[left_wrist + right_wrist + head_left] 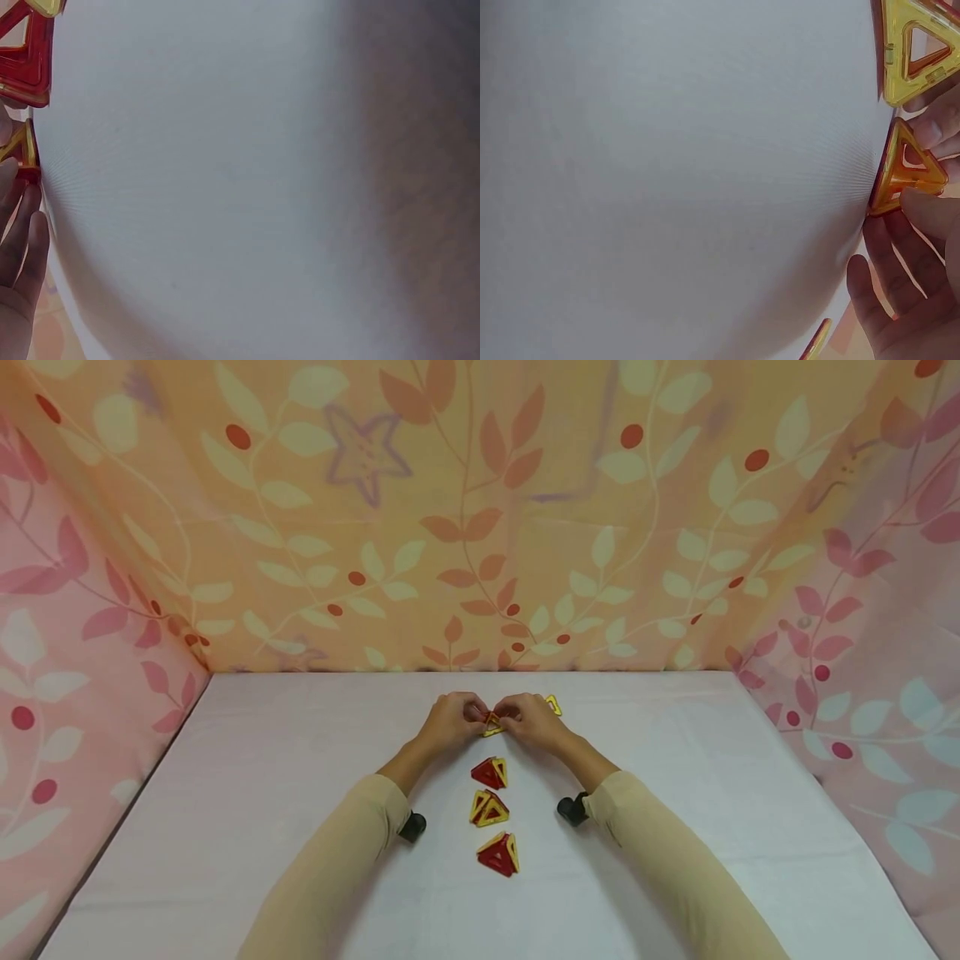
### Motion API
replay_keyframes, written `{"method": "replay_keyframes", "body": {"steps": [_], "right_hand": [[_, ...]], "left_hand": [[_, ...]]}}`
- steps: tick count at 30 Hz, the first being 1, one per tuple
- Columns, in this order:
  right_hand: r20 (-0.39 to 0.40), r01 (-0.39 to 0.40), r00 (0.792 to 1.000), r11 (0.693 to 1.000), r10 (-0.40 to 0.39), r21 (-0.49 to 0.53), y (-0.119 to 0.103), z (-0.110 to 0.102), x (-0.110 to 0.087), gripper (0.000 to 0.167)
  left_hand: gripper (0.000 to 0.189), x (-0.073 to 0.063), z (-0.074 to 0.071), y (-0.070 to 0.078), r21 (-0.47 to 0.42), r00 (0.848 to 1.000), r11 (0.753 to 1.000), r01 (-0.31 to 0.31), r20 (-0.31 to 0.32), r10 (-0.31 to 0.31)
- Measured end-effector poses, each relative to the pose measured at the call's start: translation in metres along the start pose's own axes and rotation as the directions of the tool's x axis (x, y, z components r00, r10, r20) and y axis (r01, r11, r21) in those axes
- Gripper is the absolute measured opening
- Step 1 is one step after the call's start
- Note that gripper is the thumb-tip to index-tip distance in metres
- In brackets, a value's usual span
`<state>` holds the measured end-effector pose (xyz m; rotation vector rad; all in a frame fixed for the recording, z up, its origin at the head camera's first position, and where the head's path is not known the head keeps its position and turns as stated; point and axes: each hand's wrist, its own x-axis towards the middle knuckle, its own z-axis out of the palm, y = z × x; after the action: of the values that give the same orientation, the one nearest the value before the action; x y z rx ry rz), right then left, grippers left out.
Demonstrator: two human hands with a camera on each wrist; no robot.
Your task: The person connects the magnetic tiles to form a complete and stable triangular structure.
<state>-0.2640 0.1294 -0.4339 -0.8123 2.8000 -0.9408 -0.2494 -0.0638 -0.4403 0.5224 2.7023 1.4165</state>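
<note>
Near the far part of the table, my left hand (452, 718) and right hand (531, 720) pinch a small pyramid of red and yellow triangular magnetic tiles (492, 724) from both sides. Close up in the right wrist view, the pyramid (909, 174) sits between the right thumb and fingers, with left fingertips at its far side. The left wrist view catches only part of the left hand (22, 262) and of the pyramid at its edge. A loose yellow triangular tile (553, 704) lies just beyond the right hand.
Toward me, a column of three red and yellow tile pyramids stands on the white table (247, 793): one nearest the hands (490, 772), a middle one (489, 809) and a near one (498, 855). Floral cloth (465, 527) encloses the back and sides.
</note>
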Motion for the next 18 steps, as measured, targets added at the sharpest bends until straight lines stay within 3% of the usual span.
{"method": "replay_keyframes", "body": {"steps": [12, 18], "right_hand": [[-0.028, 0.000, 1.000, 1.000, 0.001, 0.008, 0.0022, 0.0025, 0.0012, 0.019], [-0.025, 0.000, 1.000, 1.000, 0.000, 0.006, 0.0027, 0.0037, 0.0018, 0.020]], "left_hand": [[0.022, 0.0013, -0.0016, 0.0006, 0.019, 1.000, 1.000, -0.003, -0.022, 0.003], [0.043, 0.0060, -0.0007, -0.0008, -0.015, 0.998, 1.000, -0.023, 0.050, 0.024]]}}
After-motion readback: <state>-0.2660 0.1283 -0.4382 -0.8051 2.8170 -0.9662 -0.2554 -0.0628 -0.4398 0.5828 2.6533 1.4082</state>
